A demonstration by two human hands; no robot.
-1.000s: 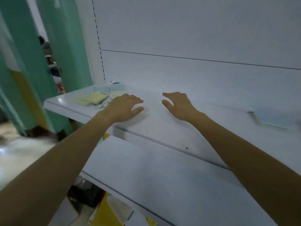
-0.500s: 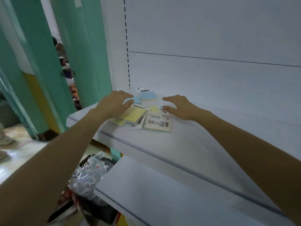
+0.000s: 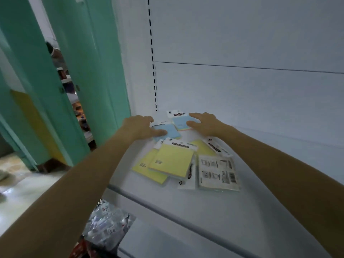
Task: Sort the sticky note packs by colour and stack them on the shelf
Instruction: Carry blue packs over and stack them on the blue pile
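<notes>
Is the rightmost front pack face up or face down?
Face down: the pack shows its barcode-printed back, lying flat on the shelf.

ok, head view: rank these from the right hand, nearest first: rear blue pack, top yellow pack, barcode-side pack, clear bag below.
1. rear blue pack: at the thumb of the right hand, by the back wall.
2. top yellow pack and barcode-side pack: toward the front of the shelf; too close to call.
3. clear bag: below the shelf, lower left.

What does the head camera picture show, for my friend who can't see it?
On a white shelf, the left-hand grip touches the left blue pack and the right-hand grip the right blue pack. Yellow packs lie jumbled in front.
</notes>
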